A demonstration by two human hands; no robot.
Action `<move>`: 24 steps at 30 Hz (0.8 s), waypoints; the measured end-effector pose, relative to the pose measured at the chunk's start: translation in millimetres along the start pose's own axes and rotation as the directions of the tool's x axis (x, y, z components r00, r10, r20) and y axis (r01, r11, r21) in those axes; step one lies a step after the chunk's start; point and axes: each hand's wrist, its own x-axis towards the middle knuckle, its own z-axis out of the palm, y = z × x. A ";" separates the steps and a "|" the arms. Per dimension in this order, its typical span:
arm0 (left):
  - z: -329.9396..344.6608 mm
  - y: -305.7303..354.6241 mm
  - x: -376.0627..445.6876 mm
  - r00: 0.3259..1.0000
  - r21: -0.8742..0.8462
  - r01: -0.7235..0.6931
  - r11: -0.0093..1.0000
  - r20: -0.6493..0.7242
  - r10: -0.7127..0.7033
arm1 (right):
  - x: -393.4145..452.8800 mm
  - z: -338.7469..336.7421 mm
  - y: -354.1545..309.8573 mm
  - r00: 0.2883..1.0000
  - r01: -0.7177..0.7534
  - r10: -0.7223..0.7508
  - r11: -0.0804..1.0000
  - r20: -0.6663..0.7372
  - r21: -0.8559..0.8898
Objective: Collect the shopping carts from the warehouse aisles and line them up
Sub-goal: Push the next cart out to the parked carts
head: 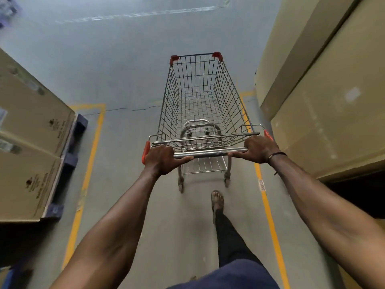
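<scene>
A wire shopping cart (200, 97) with red corner guards stands in front of me in the aisle, its basket empty. My left hand (161, 160) grips the left end of its metal handle bar (210, 153). My right hand (259, 149) grips the right end of the same bar. Both arms are stretched out straight. A black band sits on my right wrist. My right foot in a sandal (217, 200) is stepping forward behind the cart's rear wheels.
Stacked cardboard boxes (31, 142) on a blue pallet (68, 161) line the left side. Tall cardboard boxes (325, 101) line the right, close to the cart. Yellow floor lines (89, 163) mark the lane edges. Grey concrete floor (125, 59) stretches ahead.
</scene>
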 end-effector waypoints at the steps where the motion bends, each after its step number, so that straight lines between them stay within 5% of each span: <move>1: -5.1 -0.7 26.6 1.000 -0.001 0.003 1.000 0.007 -0.003 | 25.2 -6.8 9.3 1.000 0.003 -0.003 1.000 0.004 -0.009; 24: -87.0 -76.7 559.2 0.994 0.036 0.084 0.996 -0.072 -0.081 | 552.5 -151.6 153.7 0.998 0.055 -0.056 0.998 0.033 0.014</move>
